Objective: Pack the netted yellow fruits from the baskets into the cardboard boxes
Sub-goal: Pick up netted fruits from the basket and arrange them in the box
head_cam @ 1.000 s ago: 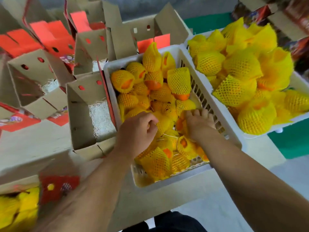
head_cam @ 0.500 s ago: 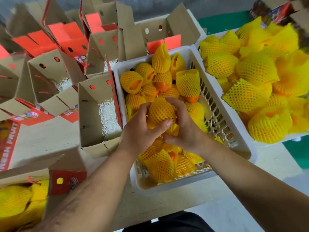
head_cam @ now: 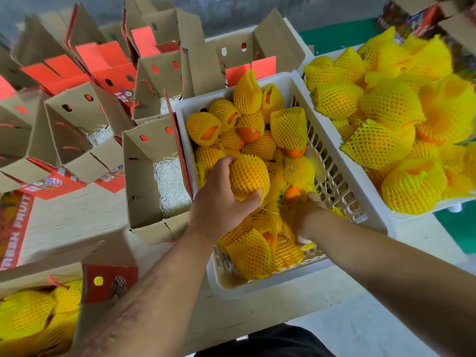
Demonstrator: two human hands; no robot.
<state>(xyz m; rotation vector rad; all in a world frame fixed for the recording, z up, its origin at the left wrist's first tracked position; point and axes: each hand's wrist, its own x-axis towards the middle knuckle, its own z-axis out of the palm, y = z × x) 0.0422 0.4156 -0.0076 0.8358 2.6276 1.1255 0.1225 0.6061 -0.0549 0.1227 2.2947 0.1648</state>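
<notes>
Hands first: we see our left hand [head_cam: 219, 199] curled round one netted fruit [head_cam: 249, 176], thumb and fingers clamping it just above the pile inside the near white basket [head_cam: 221, 284]. Our right hand [head_cam: 300, 215] is pushed down among the netted fruits [head_cam: 260, 140] in that same basket, on the side nearer its slotted right wall; it is blurred and its fingers are buried in the yellow netting, so we cannot tell whether it grips anything. The two hands are close together but not touching.

Just left of the basket, touching its wall, stands an open cardboard box [head_cam: 144, 176] with white shredded paper [head_cam: 170, 186] in its bottom. Further left of the basket and behind it are more open boxes [head_cam: 77, 130] with red flaps. Right of the basket sits a second basket [head_cam: 401, 215] heaped with larger netted fruits. Near the basket's front left corner, a filled box [head_cam: 31, 313] shows yellow nets. All rest on the pale table [head_cam: 72, 220].
</notes>
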